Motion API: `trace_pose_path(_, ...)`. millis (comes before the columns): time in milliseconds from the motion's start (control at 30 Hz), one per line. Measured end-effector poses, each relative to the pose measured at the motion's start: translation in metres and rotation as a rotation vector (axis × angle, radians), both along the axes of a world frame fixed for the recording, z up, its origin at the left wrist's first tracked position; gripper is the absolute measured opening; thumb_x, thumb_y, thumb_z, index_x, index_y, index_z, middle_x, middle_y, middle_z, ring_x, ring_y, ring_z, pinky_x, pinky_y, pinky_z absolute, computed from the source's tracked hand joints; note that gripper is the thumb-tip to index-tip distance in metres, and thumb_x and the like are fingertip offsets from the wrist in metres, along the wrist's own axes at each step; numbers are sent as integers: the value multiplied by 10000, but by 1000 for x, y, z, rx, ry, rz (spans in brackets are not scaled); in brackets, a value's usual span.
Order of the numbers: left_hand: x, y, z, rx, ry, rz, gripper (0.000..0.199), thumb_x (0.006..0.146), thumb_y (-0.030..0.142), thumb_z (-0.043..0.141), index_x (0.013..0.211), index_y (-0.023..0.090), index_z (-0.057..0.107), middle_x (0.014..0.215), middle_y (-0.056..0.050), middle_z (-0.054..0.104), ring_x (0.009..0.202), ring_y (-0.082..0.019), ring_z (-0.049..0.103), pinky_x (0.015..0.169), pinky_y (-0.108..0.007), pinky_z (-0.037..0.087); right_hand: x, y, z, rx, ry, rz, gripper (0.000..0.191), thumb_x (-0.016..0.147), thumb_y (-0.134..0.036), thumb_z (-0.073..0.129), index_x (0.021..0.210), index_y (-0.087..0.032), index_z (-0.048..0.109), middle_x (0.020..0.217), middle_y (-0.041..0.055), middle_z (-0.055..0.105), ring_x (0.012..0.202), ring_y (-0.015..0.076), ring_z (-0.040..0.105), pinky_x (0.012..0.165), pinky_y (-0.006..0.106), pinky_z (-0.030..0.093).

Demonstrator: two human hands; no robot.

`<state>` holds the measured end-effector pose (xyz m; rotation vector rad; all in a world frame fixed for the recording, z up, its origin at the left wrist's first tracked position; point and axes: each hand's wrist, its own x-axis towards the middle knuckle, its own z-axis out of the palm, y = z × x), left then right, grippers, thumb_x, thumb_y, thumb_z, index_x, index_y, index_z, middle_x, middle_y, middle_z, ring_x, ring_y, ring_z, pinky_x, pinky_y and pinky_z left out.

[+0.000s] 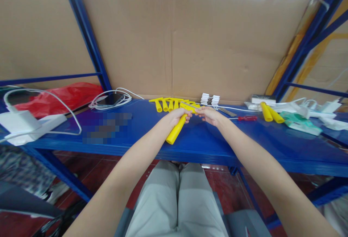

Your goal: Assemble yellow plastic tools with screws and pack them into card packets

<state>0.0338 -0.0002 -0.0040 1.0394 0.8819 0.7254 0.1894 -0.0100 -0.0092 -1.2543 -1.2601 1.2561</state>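
My left hand (181, 115) is closed around a yellow T-shaped scraper handle (175, 131), its round grip slanting down toward me over the table's front. The fingers of my right hand (207, 114) are pinched at the right end of the handle's wide head. A thin greyish strip shows along that head; my fingers partly cover it. Behind my hands, several similar yellow T-shaped handles (165, 105) lie in a row near the cardboard. To the right of my right hand are a flat metal strip (227, 112) and a red-handled screwdriver (247, 118).
White stacked pieces (210, 99) stand at the back. Two yellow handles (268, 113), a green packet (300, 122) and white cables lie on the right. On the left are a red plastic bag (63, 97), a coiled white cable (110, 101) and a white adapter (23, 122). Cardboard (217, 44) walls the blue table's back.
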Motion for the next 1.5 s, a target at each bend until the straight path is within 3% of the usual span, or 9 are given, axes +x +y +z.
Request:
trace_pose_path(233,-1,2,-1,-3,-38,-4,163,803,-2,453,744,142,502,489,51,432,365,-32,344,391,-136,281,1,1,-2,40,-65,-6,123,691,-167,691,680,-178,568,587,-35,540,540,84,424,488,216,259)
trace_pose_path(467,-2,4,-3,-10,-67,-10,151,760,1,505,776,151,520,498,60,421,368,-38,344,401,-150,291,1,2,-6,104,-131,62,127,821,-309,623,784,-190,597,707,0,606,545,84,471,465,194,303)
trace_pose_path(600,-2,1,1,-14,-63,14,161,801,-2,447,767,149,493,483,57,412,365,-45,340,391,-149,280,4,9,-7,136,-259,-20,221,894,-386,501,849,-192,598,839,52,661,574,108,520,494,216,353)
trace_pose_path(700,-3,-1,5,-8,-57,45,186,836,1,393,764,156,466,475,60,411,360,-49,340,379,-147,287,14,16,-8,312,-553,-217,152,875,-288,499,849,-178,602,867,88,670,689,165,577,608,264,413)
trace_pose_path(800,-4,-2,8,-4,-77,46,190,851,11,384,755,161,449,474,59,414,361,-50,347,372,-146,290,29,22,-7,628,-809,-369,140,827,-213,510,905,-177,620,913,99,671,822,215,593,741,319,432)
trace_pose_path(933,-6,0,6,1,-95,30,185,831,-5,410,760,160,456,485,54,426,360,-49,356,368,-148,276,36,23,-6,889,-888,-211,182,824,-209,482,860,-174,657,893,97,658,849,214,579,785,341,439)
trace_pose_path(1067,-6,1,4,12,-72,26,183,840,-4,407,779,155,474,494,59,428,365,-44,363,390,-149,289,24,20,-8,1030,-909,-59,229,833,-211,480,846,-167,705,889,105,640,857,209,573,794,344,450)
trace_pose_path(1233,-6,4,2,16,-82,23,191,818,-19,410,777,153,483,495,57,422,370,-47,364,396,-151,302,16,14,-8,1088,-1012,-28,326,812,-116,445,939,-179,738,910,102,636,867,213,570,802,352,445)
trace_pose_path(1500,-6,1,4,21,-115,21,225,827,-29,379,739,149,483,477,54,405,357,-47,338,375,-150,281,12,3,-3,1101,-1211,-64,330,835,-131,432,927,-156,749,945,125,643,919,244,552,818,387,394)
